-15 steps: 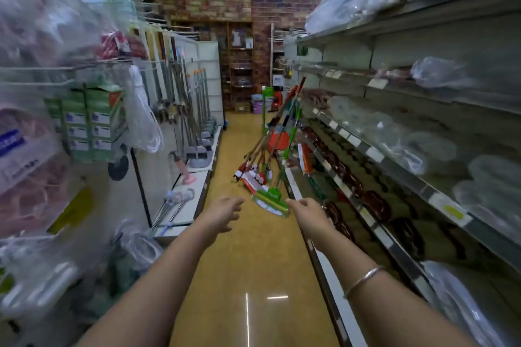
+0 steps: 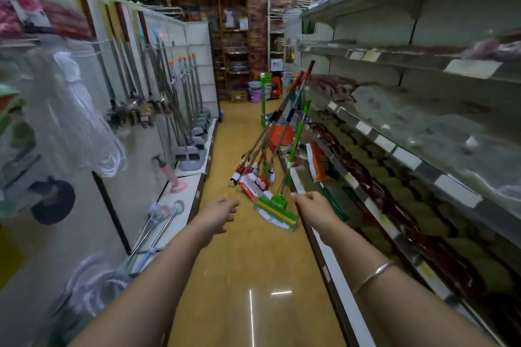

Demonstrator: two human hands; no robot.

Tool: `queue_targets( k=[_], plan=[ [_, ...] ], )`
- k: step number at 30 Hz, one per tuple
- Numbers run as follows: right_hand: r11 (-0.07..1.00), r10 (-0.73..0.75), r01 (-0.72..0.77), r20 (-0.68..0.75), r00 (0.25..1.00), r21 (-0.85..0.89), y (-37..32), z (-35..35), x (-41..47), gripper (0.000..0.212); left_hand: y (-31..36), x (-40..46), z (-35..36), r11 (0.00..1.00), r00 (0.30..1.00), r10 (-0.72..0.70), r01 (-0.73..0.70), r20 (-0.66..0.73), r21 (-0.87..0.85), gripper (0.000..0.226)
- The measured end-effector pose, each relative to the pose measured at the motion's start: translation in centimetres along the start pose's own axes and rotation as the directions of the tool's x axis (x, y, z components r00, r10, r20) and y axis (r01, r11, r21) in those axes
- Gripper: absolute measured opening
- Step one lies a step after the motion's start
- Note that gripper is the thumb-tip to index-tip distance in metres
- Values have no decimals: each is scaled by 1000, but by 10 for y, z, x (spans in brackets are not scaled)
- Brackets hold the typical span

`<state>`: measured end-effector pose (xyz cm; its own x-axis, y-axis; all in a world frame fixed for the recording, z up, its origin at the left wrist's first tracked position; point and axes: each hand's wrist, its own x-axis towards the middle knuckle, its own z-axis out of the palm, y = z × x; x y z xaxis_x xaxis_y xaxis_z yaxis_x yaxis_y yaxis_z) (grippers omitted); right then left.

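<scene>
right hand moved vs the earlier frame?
Yes. The right hand has moved slightly forward: it now sits level with the green mop head, where earlier it was just short of it.

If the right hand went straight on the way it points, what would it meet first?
Probably the green-handled flat mop leaning on the right-hand shelf: the right hand, loosely curled and holding nothing, points at its shaft just above the head. Depth is unclear, so a gap may remain.
</scene>
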<state>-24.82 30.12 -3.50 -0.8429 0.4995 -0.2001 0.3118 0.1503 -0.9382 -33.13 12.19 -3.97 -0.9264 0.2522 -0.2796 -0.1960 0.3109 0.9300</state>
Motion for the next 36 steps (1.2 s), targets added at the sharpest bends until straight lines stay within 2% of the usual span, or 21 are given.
queue_targets(
  k=[6, 11, 16, 26, 29, 36],
  plan=[
    [999, -1, 0, -21, 1000, -36, -44, -12, 176, 49, 68, 158, 22, 1000, 1000, 25, -25, -15, -13, 43],
    [997, 35, -36, -8, 999, -70, -72, -1, 295, 57, 104, 262, 25, 1000, 1000, 6, -6, -22, -20, 33],
    [994, 87, -85, 28, 996, -69, -89, 30, 406, 54, 131, 374, 22, 1000, 1000, -6, 6, -24, -10, 37],
    [989, 148, -148, -31, 988, 14, -147, 99, 657, 52, 201, 646, 11, 997, 995, 15, -23, 97, 80, 8],
    [986, 168, -168, -36, 985, 15, -168, 109, 718, 44, 228, 717, 10, 994, 986, -4, -14, 164, 108, 10],
    [969, 245, -240, -99, 964, 58, -182, 118, 844, 52, 259, 848, 29, 983, 970, -62, 19, 233, 182, 23]
  ],
)
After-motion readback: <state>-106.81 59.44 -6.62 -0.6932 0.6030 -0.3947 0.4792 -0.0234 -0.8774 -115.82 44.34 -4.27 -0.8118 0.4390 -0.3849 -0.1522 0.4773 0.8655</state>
